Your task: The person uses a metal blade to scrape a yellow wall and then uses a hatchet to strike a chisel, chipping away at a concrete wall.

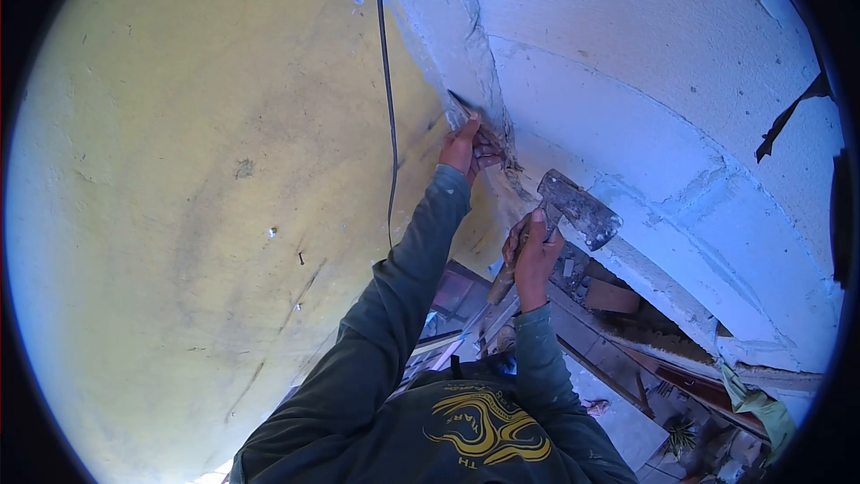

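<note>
My left hand (pixel 468 149) is raised to the corner where the yellow wall (pixel 242 170) meets the pale bluish-white wall (pixel 618 116). Its fingers are closed round a slim metal chisel (pixel 460 104), whose end rests against the rough edge of the corner. Lower and to the right, my right hand (pixel 536 258) grips a club hammer (pixel 580 210) by its wooden handle. The hammer's blocky, plaster-smeared head points right, close to the white wall and apart from the chisel.
A black cable (pixel 387 81) hangs down the yellow wall, left of my left hand. Several nails stick out of that wall. Below right, an opening shows rubble and boards (pixel 614 296). A green cloth (pixel 760 408) hangs at the lower right.
</note>
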### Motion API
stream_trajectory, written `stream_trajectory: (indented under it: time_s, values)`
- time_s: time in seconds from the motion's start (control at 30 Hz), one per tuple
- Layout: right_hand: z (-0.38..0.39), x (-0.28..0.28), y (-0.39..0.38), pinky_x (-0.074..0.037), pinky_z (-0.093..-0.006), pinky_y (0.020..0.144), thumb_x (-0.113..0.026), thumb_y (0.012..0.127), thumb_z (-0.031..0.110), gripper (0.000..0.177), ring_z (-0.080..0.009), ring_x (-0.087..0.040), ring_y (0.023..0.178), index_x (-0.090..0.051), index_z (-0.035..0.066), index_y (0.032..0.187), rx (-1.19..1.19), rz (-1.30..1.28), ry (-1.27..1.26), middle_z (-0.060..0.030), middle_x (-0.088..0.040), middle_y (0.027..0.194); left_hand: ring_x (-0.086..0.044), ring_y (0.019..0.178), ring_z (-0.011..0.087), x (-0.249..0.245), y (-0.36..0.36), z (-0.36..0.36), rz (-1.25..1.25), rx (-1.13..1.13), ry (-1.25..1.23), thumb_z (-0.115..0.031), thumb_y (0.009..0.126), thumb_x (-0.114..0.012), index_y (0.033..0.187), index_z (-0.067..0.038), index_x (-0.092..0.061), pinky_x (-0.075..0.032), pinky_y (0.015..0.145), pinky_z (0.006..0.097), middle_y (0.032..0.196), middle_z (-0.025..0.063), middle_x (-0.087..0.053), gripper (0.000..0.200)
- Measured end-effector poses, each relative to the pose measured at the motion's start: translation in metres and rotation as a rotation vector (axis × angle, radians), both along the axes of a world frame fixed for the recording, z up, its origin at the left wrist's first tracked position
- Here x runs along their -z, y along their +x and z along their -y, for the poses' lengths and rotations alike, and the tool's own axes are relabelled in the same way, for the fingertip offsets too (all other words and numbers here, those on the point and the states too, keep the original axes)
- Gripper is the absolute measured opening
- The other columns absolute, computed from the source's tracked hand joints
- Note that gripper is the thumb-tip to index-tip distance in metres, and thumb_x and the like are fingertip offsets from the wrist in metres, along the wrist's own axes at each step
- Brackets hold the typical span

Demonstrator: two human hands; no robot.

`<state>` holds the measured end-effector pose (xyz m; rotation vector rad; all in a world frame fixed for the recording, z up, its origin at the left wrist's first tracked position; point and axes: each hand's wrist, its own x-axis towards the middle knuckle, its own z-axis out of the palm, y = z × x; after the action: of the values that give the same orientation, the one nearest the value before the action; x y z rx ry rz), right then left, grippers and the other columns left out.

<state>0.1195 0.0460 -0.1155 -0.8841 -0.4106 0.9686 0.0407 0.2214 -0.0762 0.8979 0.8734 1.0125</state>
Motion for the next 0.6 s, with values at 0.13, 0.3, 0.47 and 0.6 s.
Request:
stream_trajectory:
  time_s: [0.13,0.3,0.47,0.6]
  values:
    - [-0.03,0.018,-0.023,-0.035,-0.0239,0.04,-0.053,0.096,0.033,0.035,-0.0112,-0.049,0.044,-0.052,0.004,0.076,0.046,0.015,0.031,-0.0041,-0.05,0.057,-0.06,0.062,0.0187,-0.003,0.002,0.0,0.014,-0.026,-0.038,-0.037,0.094,-0.056,0.087,-0.002,-0.06,-0.054,0.056,0.0346,0.072,0.0078,-0.06,0.037]
    - [-0.054,0.031,-0.024,-0.033,-0.0229,0.039,-0.056,0.095,0.03,0.025,-0.0062,-0.042,0.044,-0.054,0.005,0.097,-0.152,0.526,-0.023,0.0019,-0.048,0.063,-0.062,0.064,0.0198,0.005,0.002,-0.004,0.014,-0.085,-0.027,-0.035,0.092,-0.058,0.085,-0.002,-0.06,-0.054,0.056,0.0351,0.071,0.0088,-0.061,0.033]
    - [0.024,0.036,-0.002,-0.032,-0.0229,0.04,-0.054,0.096,0.026,0.023,-0.0053,-0.043,0.045,-0.058,0.006,0.087,-0.278,0.237,-0.224,0.0023,-0.048,0.06,-0.065,0.064,0.022,0.02,-0.023,0.023,-0.012,-0.089,-0.076,-0.034,0.091,-0.06,0.085,-0.006,-0.059,-0.055,0.056,0.0359,0.072,0.0085,-0.061,0.03]
    - [0.081,0.071,0.028,-0.031,-0.0241,0.035,-0.049,0.098,0.033,0.037,-0.0081,-0.04,0.037,-0.047,0.01,0.07,-0.306,0.34,-0.391,0.0008,-0.043,0.05,-0.065,0.06,0.021,0.03,-0.032,0.063,0.162,-0.15,-0.091,-0.033,0.091,-0.061,0.094,-0.009,-0.055,-0.053,0.049,0.0331,0.073,0.0075,-0.062,0.024]
